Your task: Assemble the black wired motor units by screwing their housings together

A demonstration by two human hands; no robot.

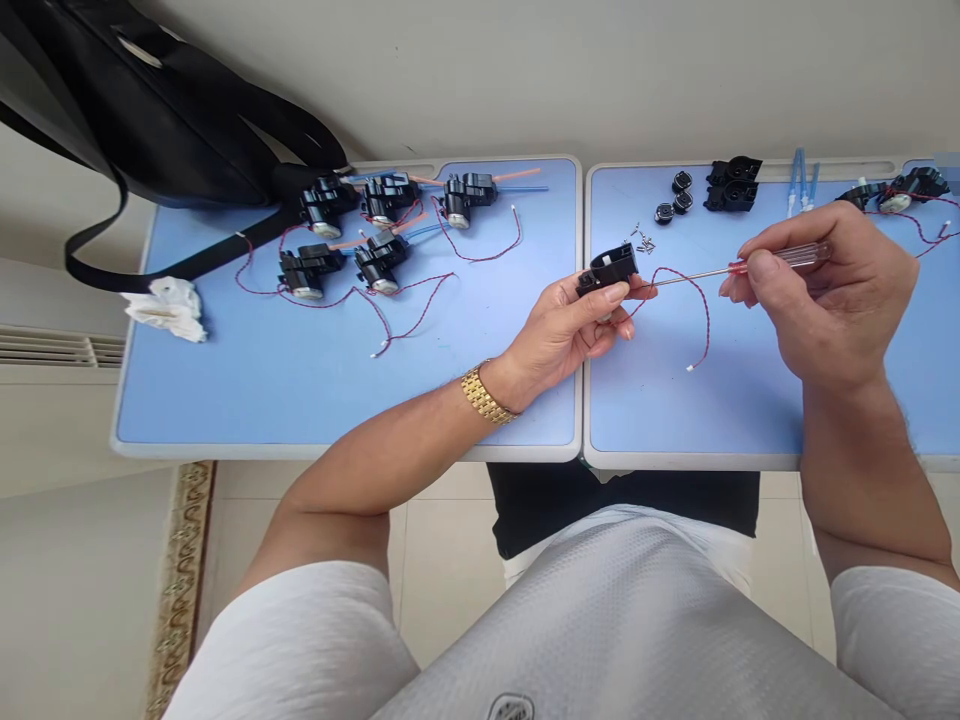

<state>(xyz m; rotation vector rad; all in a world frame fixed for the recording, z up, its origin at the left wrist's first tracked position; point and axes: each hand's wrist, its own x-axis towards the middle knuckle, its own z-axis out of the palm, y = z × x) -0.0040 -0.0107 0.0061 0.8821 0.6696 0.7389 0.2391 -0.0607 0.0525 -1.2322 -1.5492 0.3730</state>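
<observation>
My left grip [566,325] is narrow, pinching a black plastic housing [607,268] between thumb and fingers. A twisted red wire [694,300] runs from beside it toward the right and ends in a small white plug [689,368]. My right grip [821,290] is closed around a screwdriver [799,256], its thin shaft pointing left, the tip just beside the housing. Tiny screws [643,243] lie on the blue desk [675,420] just beyond the left grip. Farther left of that grip, five black wired motor units [386,195] sit in two rows, with a black bag [150,110] past them.
</observation>
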